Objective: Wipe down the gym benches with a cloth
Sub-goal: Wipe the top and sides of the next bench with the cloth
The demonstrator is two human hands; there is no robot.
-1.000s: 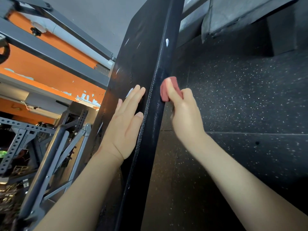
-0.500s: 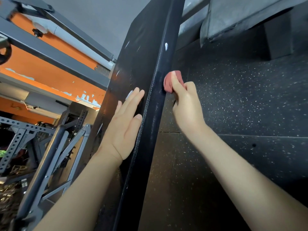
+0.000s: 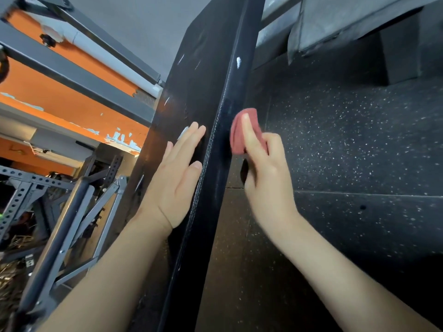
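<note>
Bench pad [image 3: 203, 97] | left hand [image 3: 175, 185] flat, fingers straight on its top face | right hand [image 3: 266, 173] pinching red cloth [image 3: 239, 133] against its side edge | white marks remain above; wiping judged partway.

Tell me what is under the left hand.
The left hand lies flat on the black bench pad. A white scuff shows beside its fingertips. Whether the scuff runs on beneath the palm cannot be seen.
</note>
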